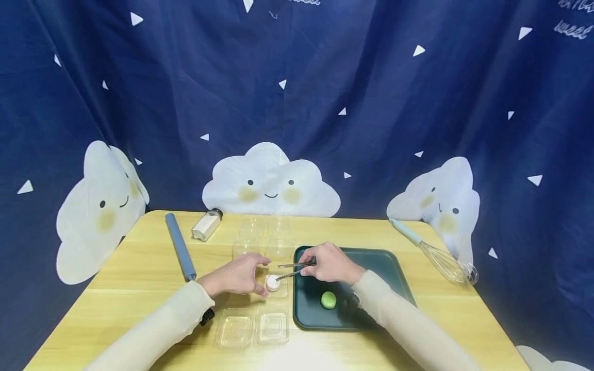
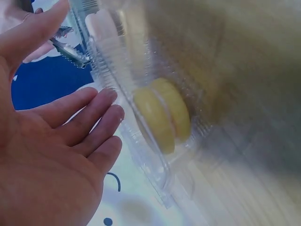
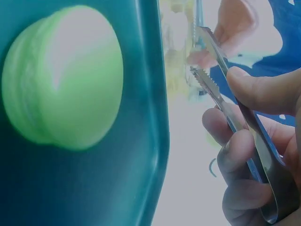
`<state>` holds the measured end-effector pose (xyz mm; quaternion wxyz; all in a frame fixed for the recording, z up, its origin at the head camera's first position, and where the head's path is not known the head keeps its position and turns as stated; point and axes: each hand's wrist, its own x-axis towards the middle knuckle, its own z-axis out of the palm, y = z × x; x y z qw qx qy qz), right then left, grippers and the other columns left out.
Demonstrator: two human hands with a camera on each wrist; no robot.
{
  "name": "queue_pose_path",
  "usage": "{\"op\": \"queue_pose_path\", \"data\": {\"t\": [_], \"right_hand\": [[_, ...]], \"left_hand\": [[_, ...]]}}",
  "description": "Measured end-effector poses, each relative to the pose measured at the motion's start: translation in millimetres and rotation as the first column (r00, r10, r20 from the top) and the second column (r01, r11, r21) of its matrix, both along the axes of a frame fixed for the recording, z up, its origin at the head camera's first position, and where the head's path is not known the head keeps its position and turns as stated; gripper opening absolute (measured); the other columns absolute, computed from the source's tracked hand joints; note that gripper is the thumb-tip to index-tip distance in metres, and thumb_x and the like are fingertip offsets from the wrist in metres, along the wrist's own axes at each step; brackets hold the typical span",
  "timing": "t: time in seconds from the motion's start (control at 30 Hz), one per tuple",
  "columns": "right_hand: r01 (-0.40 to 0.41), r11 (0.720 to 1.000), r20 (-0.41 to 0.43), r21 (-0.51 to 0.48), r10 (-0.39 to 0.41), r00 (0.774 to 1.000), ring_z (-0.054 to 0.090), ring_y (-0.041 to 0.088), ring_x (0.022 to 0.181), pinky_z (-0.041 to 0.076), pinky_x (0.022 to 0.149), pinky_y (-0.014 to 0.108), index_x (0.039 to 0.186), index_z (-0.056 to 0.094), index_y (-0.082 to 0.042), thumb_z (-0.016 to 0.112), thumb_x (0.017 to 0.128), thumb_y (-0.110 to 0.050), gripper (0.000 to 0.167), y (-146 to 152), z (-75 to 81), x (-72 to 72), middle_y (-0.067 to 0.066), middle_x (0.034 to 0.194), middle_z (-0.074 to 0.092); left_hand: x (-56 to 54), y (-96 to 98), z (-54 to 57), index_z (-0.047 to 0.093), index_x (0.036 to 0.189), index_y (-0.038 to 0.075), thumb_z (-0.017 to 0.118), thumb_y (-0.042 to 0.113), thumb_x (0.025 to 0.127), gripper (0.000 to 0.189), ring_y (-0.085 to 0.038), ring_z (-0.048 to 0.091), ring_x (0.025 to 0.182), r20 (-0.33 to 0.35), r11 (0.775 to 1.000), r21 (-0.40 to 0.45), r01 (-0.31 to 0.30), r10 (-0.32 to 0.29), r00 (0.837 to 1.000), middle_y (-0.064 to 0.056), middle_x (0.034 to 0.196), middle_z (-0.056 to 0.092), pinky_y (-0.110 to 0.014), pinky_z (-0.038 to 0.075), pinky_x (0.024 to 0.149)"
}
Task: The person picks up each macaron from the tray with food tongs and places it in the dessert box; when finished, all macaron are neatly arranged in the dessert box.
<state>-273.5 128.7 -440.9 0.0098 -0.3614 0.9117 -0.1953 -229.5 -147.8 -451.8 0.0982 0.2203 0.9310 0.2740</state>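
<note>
My right hand [image 1: 330, 264] holds metal tongs [image 3: 251, 127] between thumb and fingers, and their toothed tips stand apart. One tip overlaps the edge of a pale macaron [image 1: 273, 283] in a clear plastic box [image 1: 281, 293]; whether they touch I cannot tell. Fingers extended, my left hand [image 1: 237, 275] is just left of that box, holding nothing. In the left wrist view a yellow macaron [image 2: 162, 115] sits in a clear compartment beside the left fingertips [image 2: 110, 96]; the hand hides it in the head view. A green macaron [image 1: 328, 300] lies on the dark green tray [image 1: 371, 319].
Clear lids or boxes [image 1: 234, 330] lie at the front, with more clear compartments [image 1: 278, 247] behind the hands. A blue-grey rolling pin [image 1: 180, 247] and a jar of white powder [image 1: 207, 225] are at the left. On the right lies a whisk [image 1: 436, 252].
</note>
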Motion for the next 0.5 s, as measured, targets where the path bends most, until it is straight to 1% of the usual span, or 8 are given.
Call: {"op": "queue_pose_path", "data": {"t": [0.07, 0.13, 0.2, 0.27, 0.4, 0.5], "right_hand": [[0.020, 1.000, 0.000, -0.019, -0.020, 1.000, 0.057, -0.002, 0.063, 0.046, 0.058, 0.019, 0.099, 0.080, -0.019, 0.081, 0.086, -0.031, 0.018, 4, -1.1, -0.3, -0.013, 0.085, 0.077], [0.046, 0.998, -0.001, -0.042, -0.046, 0.999, 0.060, -0.001, 0.067, 0.048, 0.061, 0.019, 0.099, 0.080, -0.018, 0.082, 0.085, -0.029, 0.018, 8, -0.5, -1.0, -0.011, 0.084, 0.077], [0.068, 0.996, -0.009, -0.063, -0.068, 0.998, 0.061, 0.000, 0.067, 0.050, 0.062, 0.021, 0.099, 0.080, -0.018, 0.082, 0.085, -0.028, 0.017, 13, 1.2, -1.9, -0.010, 0.084, 0.076], [0.092, 0.992, -0.011, -0.082, -0.093, 0.996, 0.063, 0.001, 0.069, 0.052, 0.065, 0.022, 0.100, 0.080, -0.017, 0.082, 0.085, -0.026, 0.018, 19, 3.2, -2.3, -0.009, 0.086, 0.077], [0.162, 0.981, -0.011, -0.105, -0.164, 0.986, 0.066, 0.005, 0.073, 0.055, 0.069, 0.027, 0.101, 0.079, -0.017, 0.081, 0.086, -0.026, 0.018, 35, 7.5, -3.2, -0.005, 0.091, 0.078], [0.233, 0.967, 0.006, -0.108, -0.234, 0.972, 0.070, 0.009, 0.081, 0.058, 0.074, 0.032, 0.102, 0.078, -0.019, 0.079, 0.087, -0.029, 0.018, 48, 11.4, -2.8, -0.004, 0.094, 0.079]], "left_hand": [[0.6, -3.1, 1.8, 0.054, 0.142, -0.001, 0.091, 0.033, 0.070, 0.088, -0.043, 0.047, 0.140, -0.002, 1.000, 0.004, -0.007, 0.007, 1.000, -0.020, 0.147, 0.056, -0.061, 0.036, 0.120], [2.7, -8.4, 5.0, 0.053, 0.143, 0.000, 0.090, 0.035, 0.072, 0.087, -0.044, 0.044, 0.142, -0.025, 1.000, 0.006, -0.021, 0.021, 0.999, -0.021, 0.151, 0.051, -0.062, 0.034, 0.120], [6.4, -15.9, 10.2, 0.054, 0.143, 0.002, 0.088, 0.037, 0.074, 0.084, -0.043, 0.043, 0.143, -0.067, 0.999, 0.018, -0.032, 0.034, 0.997, -0.021, 0.152, 0.049, -0.063, 0.035, 0.120], [11.8, -24.8, 15.5, 0.056, 0.142, 0.005, 0.087, 0.038, 0.076, 0.079, -0.040, 0.045, 0.141, -0.120, 0.998, 0.037, -0.042, 0.046, 0.992, -0.018, 0.150, 0.051, -0.061, 0.038, 0.118], [28.0, -41.8, 24.7, 0.059, 0.140, 0.013, 0.085, 0.042, 0.079, 0.072, -0.035, 0.048, 0.139, -0.210, 0.995, 0.079, -0.061, 0.077, 0.975, -0.011, 0.148, 0.053, -0.059, 0.043, 0.115], [45.5, -50.7, 27.5, 0.060, 0.138, 0.016, 0.086, 0.042, 0.078, 0.070, -0.034, 0.048, 0.137, -0.242, 0.992, 0.106, -0.067, 0.091, 0.966, -0.009, 0.146, 0.055, -0.061, 0.042, 0.113]]}}
